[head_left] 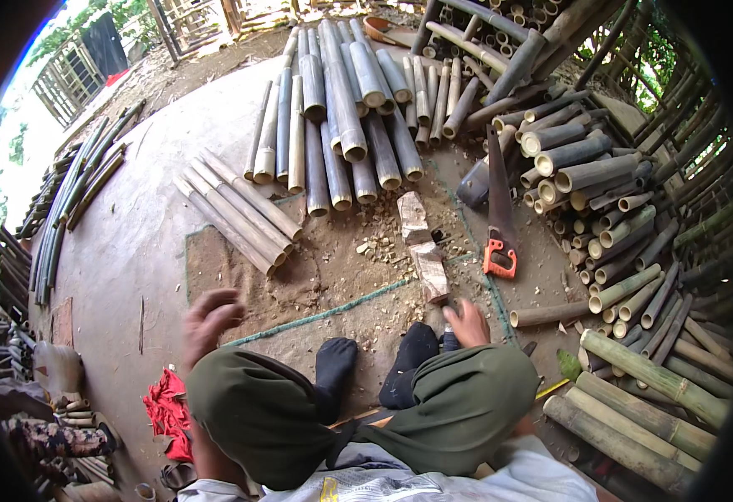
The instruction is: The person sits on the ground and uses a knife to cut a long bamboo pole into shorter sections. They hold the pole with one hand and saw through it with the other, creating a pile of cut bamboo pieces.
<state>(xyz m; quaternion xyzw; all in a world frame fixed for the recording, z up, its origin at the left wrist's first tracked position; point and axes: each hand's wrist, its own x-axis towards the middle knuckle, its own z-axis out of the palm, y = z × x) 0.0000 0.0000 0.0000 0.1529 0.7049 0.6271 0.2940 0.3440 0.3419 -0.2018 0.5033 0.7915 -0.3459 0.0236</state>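
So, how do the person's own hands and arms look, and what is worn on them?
Both hands are bare: the left hand and the right hand wear no gloves, rings or watch that can be seen. The forearms are mostly hidden behind the knees, in olive-green trousers. A light shirt shows at the bottom edge.

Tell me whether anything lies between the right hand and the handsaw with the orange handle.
Nothing solid visibly blocks it. The right hand rests low by the near end of the wooden block, and the handsaw lies further out to its right; only wood chips and the mat show between them.
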